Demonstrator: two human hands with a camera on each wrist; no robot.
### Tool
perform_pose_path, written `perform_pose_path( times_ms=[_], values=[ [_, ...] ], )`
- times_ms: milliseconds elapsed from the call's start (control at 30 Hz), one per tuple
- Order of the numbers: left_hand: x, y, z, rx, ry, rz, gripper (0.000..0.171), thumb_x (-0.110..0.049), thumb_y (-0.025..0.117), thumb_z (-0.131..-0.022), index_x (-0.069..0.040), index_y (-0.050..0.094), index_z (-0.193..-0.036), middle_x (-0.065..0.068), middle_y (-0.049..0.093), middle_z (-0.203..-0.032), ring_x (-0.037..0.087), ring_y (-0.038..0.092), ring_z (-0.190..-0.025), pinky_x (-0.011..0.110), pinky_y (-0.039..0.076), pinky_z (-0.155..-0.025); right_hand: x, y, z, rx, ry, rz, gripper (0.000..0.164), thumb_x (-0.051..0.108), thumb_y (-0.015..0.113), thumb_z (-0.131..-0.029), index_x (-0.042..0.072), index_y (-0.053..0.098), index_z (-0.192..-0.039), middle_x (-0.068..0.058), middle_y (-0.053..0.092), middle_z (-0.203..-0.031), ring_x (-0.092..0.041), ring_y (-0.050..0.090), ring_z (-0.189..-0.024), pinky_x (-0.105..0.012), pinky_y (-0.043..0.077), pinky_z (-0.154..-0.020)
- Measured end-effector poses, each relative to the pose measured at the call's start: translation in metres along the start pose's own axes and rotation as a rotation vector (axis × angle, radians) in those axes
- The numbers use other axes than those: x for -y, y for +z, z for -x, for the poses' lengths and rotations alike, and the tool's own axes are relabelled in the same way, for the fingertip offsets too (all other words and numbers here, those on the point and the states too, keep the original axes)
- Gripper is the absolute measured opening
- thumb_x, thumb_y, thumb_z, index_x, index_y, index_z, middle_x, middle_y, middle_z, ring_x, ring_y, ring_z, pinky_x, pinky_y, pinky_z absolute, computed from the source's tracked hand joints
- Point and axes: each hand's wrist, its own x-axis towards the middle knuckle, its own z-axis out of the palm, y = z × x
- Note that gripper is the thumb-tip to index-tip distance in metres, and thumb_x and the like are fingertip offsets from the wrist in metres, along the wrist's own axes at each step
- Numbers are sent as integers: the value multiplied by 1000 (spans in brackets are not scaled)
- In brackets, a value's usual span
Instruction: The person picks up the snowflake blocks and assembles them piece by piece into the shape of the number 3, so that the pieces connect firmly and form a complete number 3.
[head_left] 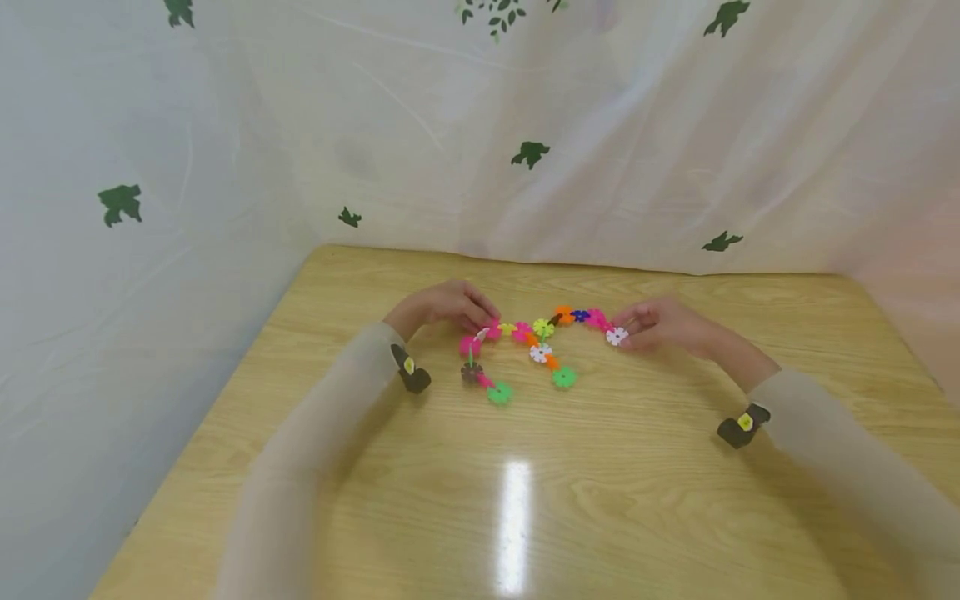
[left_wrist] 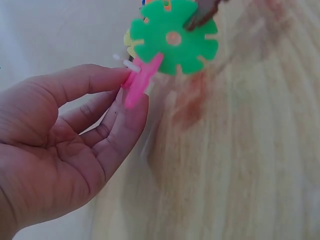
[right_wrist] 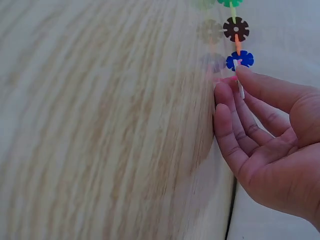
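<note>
A branching chain of colourful interlocking plastic discs (head_left: 543, 327) stretches between my two hands near the far side of the table. My left hand (head_left: 457, 304) pinches a pink disc (left_wrist: 142, 82) at the chain's left part; a green disc (left_wrist: 175, 37) sits beside it in the left wrist view. At the other end, my right hand (head_left: 663, 325) pinches the chain by a white disc (head_left: 617, 337), seen edge-on in the right wrist view past a blue disc (right_wrist: 240, 60). Two short branches hang toward me, each ending in a green disc (head_left: 499, 393).
The wooden table (head_left: 600, 483) has a bright light reflection near its front middle. A pale curtain (head_left: 420, 125) with green leaf prints stands behind and to the left. Dark camera mounts (head_left: 411, 369) sit on both wrists.
</note>
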Motion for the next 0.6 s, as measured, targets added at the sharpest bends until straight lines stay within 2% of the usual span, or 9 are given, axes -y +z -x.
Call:
perform_pose_path(
  times_ms=[167,367,467,600],
  values=[
    [-7,0,-11,-51,-22,-56,32,-7,70,-92,5,69,-122,-3,75,-91,6,66,-77,23,60,-77,0,3,10,62,37,27,46,15,80,-88,-4,59,-126,-8,75,-97,-12,64,-76,-27,56,-68],
    [-13,4,-18,-101,-35,-89,32,-13,74,-91,0,72,-121,5,76,-107,6,65,-82,21,56,-76,0,8,19,162,26,22,40,17,79,-90,-3,58,-117,-10,73,-80,-17,68,-71,-30,58,-65],
    [-14,6,-19,-115,-25,-77,33,-12,74,-92,1,71,-122,10,75,-114,6,65,-83,22,57,-78,0,9,20,177,21,18,36,18,77,-92,-3,60,-115,-10,74,-82,-18,70,-73,-31,60,-66],
    [-11,6,-16,-135,10,-44,35,-10,69,-94,4,67,-126,16,72,-121,10,68,-90,27,60,-87,-1,6,19,144,26,23,35,22,72,-96,-2,61,-118,-9,73,-87,-20,70,-77,-33,61,-69]
  ],
)
